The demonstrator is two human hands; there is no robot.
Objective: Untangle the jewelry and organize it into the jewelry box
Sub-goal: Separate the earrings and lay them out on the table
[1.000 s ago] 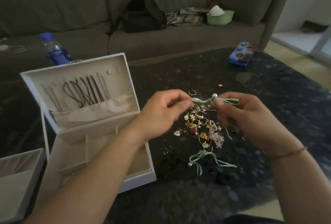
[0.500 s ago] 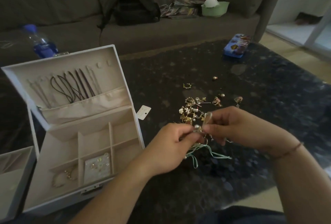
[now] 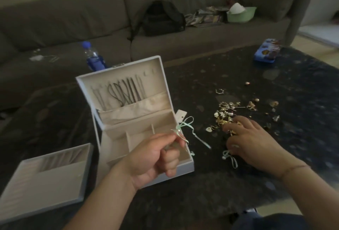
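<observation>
A white jewelry box stands open on the dark table, cords hanging inside its raised lid. My left hand hovers over the box's right compartments and pinches a mint-green ribbon piece with a pearl. My right hand rests on the table with its fingers on the tangled pile of gold jewelry. Beside the right hand's thumb lies a second mint ribbon piece. Loose gold bits are scattered to the right of the pile.
A removed tray insert lies at the near left. A blue-capped bottle stands behind the box. A blue tin sits at the table's far right. A grey sofa with a black bag and green bowl lies beyond.
My left hand has carried one ribbon piece leftward from the pile to above the box. My right hand let go of it and dropped onto the jewelry pile.
</observation>
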